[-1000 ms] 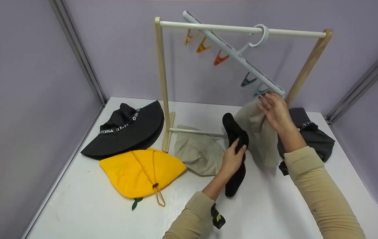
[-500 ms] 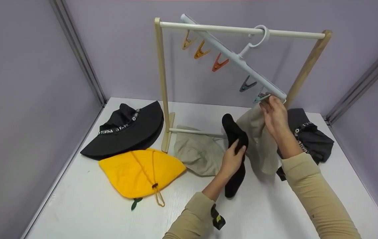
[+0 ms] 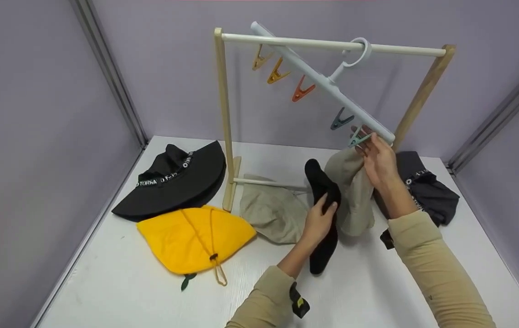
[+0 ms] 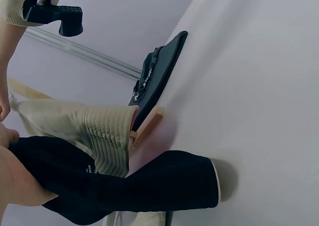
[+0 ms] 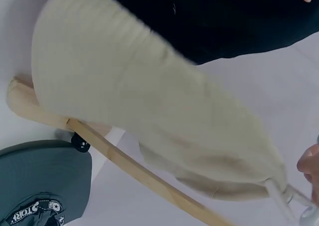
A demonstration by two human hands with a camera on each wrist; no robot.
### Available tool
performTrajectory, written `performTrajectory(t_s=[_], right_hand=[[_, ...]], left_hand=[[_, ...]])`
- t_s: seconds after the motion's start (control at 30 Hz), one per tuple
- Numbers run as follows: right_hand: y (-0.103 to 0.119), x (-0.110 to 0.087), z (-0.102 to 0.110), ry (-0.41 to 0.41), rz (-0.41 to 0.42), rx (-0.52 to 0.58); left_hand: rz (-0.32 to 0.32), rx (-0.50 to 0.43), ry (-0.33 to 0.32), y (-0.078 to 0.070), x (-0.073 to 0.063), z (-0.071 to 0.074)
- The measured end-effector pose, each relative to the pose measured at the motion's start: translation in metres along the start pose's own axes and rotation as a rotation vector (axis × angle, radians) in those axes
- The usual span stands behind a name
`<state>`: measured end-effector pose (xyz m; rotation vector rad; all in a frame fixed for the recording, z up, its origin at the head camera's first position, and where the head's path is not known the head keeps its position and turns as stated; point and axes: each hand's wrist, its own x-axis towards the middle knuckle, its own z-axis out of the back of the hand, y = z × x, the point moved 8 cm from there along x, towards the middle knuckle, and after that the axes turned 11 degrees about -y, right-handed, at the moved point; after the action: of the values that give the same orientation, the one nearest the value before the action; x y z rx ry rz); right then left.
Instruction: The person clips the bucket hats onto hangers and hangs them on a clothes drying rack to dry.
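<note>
My left hand grips a folded black hat about its middle, its two ends sticking out above and below. In the left wrist view the black hat stretches out from the fingers. Behind it hangs a beige bucket hat with a stitched brim, from the pale green clip at the hanger's low end. My right hand is at that clip, fingers loosely about it; the clip's arms stand apart. The right wrist view shows only part of a hand at the edge, beside the clip.
The pale hanger tilts down to the right on the wooden rack's white rail; several clips hang from it. On the table lie a black bucket hat, a yellow hat, a beige hat and a dark hat.
The clip's arms have spread apart under my right hand, and the beige hat has swung slightly left. The hanger's low end dips a little. My left hand keeps the black hat in place.
</note>
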<state>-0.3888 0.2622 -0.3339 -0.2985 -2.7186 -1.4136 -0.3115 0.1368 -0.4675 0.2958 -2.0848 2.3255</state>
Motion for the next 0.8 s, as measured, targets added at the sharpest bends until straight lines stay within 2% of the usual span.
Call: performTrajectory(t_s=[0.1,0.23,0.33,0.43,0.57,0.67,0.8], right_hand=[[0.0,-0.0002,-0.001,0.031,0.003,0.048],[0.0009,0.0001,-0.0024,0.066,0.008,0.174],[0.0024,0.0003,-0.0038,0.092,0.032,0.217],[0.0041,0.0003,-0.0055,0.118,0.07,0.197],[0.004,-0.0001,-0.0063,0.158,0.063,0.214],[0.0029,-0.0008,-0.0043,0.172,0.025,0.273],[0.0032,-0.0007,-0.0031,0.174,0.024,0.262]], left_hand=[[0.001,0.003,-0.006,0.002,0.0002,0.0007],[-0.029,0.006,-0.014,0.0012,0.0007,0.0019],[-0.046,0.006,-0.014,0.0,0.001,0.0024],[-0.038,0.007,-0.012,0.001,0.0013,0.0028],[-0.027,0.006,-0.01,0.0025,0.0017,0.0034],[-0.029,0.007,-0.005,0.0033,0.0015,0.0035],[-0.037,0.012,-0.008,0.0038,0.002,0.0036]])
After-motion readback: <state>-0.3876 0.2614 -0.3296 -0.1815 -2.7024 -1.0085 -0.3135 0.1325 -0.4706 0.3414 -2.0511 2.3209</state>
